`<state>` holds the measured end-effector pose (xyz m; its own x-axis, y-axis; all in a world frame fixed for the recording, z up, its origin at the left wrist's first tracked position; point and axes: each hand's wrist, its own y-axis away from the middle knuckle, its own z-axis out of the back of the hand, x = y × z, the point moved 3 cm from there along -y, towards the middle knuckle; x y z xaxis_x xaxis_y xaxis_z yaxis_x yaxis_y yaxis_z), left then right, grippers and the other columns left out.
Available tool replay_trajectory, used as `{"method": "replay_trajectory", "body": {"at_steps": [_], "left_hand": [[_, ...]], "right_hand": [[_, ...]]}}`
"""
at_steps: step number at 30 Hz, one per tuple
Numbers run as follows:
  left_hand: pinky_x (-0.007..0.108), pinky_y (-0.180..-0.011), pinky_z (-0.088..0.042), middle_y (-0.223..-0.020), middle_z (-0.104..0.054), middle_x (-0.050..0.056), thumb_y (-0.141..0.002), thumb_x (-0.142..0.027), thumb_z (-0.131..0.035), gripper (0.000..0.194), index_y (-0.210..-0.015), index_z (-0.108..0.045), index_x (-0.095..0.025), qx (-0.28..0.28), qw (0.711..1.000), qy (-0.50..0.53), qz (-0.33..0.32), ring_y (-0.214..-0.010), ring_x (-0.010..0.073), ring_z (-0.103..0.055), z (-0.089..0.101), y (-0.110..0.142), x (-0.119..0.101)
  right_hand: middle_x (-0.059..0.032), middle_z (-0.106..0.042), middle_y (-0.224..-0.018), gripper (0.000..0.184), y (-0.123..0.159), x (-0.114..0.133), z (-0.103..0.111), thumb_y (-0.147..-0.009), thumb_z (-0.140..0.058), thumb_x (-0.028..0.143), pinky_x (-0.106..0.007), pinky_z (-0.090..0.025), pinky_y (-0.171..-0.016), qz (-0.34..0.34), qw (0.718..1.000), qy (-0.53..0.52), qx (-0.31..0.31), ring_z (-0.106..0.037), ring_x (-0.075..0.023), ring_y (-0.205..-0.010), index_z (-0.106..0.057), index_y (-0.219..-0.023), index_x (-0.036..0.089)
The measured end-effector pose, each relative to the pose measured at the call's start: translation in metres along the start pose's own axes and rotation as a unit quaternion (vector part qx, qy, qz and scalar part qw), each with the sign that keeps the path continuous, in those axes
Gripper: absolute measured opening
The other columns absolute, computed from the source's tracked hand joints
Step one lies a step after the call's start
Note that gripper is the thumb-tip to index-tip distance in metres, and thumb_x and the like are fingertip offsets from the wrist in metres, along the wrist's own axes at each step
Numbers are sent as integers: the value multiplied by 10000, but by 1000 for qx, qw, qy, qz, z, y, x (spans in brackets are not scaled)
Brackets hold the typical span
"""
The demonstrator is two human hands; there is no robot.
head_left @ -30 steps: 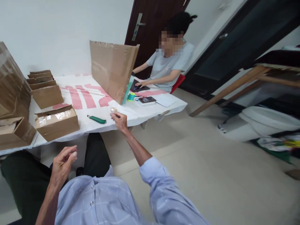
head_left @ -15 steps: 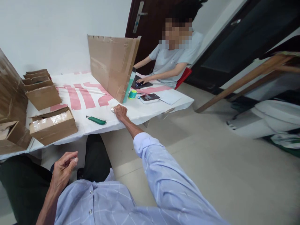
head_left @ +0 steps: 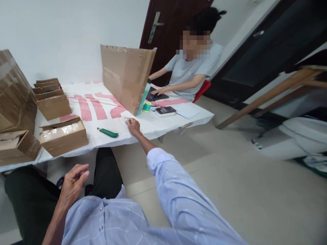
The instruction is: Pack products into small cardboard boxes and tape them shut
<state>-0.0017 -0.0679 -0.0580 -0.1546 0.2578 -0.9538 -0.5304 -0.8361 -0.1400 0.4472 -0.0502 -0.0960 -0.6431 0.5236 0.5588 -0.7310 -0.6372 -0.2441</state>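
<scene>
Out on the white-covered table, my right hand has its fingers curled round a small clear, shiny piece that looks like crumpled plastic or tape. Most of that piece is hidden by the fingers. To the left of this hand lies a green utility knife, apart from it. My left hand hovers above my lap, fingers loosely bent with a gap to the thumb and nothing visible in between. Nearest to it on the table is a cardboard box with clear tape along its top.
More cardboard boxes stand at the left. A large cardboard panel stands upright across the table. Behind it sit a tape roll and a dark device. A person sits at the far end, one hand on a mouse.
The view has shifted slightly, so everything sits a bit lower and further right. My right hand stays at the same table spot, its fingers turned a little on the clear piece.
</scene>
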Motion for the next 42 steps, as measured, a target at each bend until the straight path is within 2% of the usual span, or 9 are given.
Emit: {"method": "replay_trajectory", "body": {"at_steps": [4, 7, 10, 13, 18, 26, 31, 36, 42], "left_hand": [[254, -653, -559, -956, -766, 75, -826, -486, -845, 396, -1087, -866, -189, 0, 1000, 29, 1, -736, 156, -679, -5, -6, 1], [270, -660, -578, -1149, -772, 112, -817, -520, -862, 665, -1376, -744, -180, 1, 997, 82, 13, -706, 138, -680, -15, -13, -3], [284, -699, -599, -1252, -752, 134, -838, -532, -851, 881, -1588, -548, -183, 15, 994, 112, 1, -738, 142, -698, -21, -17, -11], [278, -688, -595, -1075, -769, 88, -866, -542, -824, 847, -1565, -570, -137, 19, 996, 87, -6, -724, 148, -676, -19, -14, -14], [276, -674, -608, -1021, -781, 83, -832, -562, -856, 701, -1365, -740, -121, -26, 991, 131, 7, -744, 164, -683, -4, 1, -8], [289, -714, -634, -1014, -801, 96, -766, -519, -929, 628, -1243, -793, -134, -67, 973, 219, -33, -830, 196, -735, 17, 8, -10], [245, -630, -606, -941, -779, 71, -761, -493, -936, 624, -1231, -756, -123, -59, 967, 248, -26, -737, 156, -709, 23, 14, -13], [219, -569, -586, -908, -738, 36, -724, -470, -965, 590, -1129, -681, -150, -29, 961, 275, -9, -687, 130, -680, 21, 20, -19], [203, -560, -552, -806, -663, -11, -755, -401, -943, 442, -1018, -689, -152, 22, 974, 224, -15, -627, 95, -596, 25, 25, -26]], "right_hand": [[-170, -787, -1249, 397, 55, 32, 8, -1045, -492, 311, -349, -570, -974, 117, 983, -132, -43, -735, -227, -1031, -729, -1296, 114], [-135, -791, -1250, 332, 135, 72, 13, -1025, -604, 345, -424, -591, -1035, 298, 917, -257, -61, -744, -250, -1112, -754, -1281, 197], [-135, -770, -1322, 324, 213, 110, 20, -1045, -607, 266, -447, -592, -1091, 428, 870, -245, -23, -723, -256, -1225, -738, -1339, 233], [-156, -755, -1341, 381, 259, 137, 28, -1042, -588, 179, -455, -621, -1047, 482, 845, -230, -15, -721, -272, -1220, -704, -1402, 223], [-168, -728, -1389, 493, 281, 163, 29, -1041, -554, 165, -515, -611, -1050, 485, 842, -237, -18, -702, -312, -1236, -633, -1523, 230], [-159, -662, -1513, 555, 297, 183, 33, -1056, -540, 189, -551, -553, -1124, 462, 836, -296, 19, -654, -311, -1352, -559, -1605, 269], [-123, -670, -1466, 409, 298, 187, 32, -1066, -570, 288, -475, -580, -1084, 384, 834, -390, 74, -656, -281, -1320, -679, -1460, 295], [-75, -693, -1186, 349, 284, 193, 26, -990, -719, 457, -323, -618, -809, 227, 838, -465, 171, -698, -187, -939, -748, -1281, 265], [-20, -690, -918, 260, 272, 206, 24, -911, -783, 484, -298, -576, -735, 184, 806, -495, 268, -657, -154, -783, -780, -966, 229]]}}
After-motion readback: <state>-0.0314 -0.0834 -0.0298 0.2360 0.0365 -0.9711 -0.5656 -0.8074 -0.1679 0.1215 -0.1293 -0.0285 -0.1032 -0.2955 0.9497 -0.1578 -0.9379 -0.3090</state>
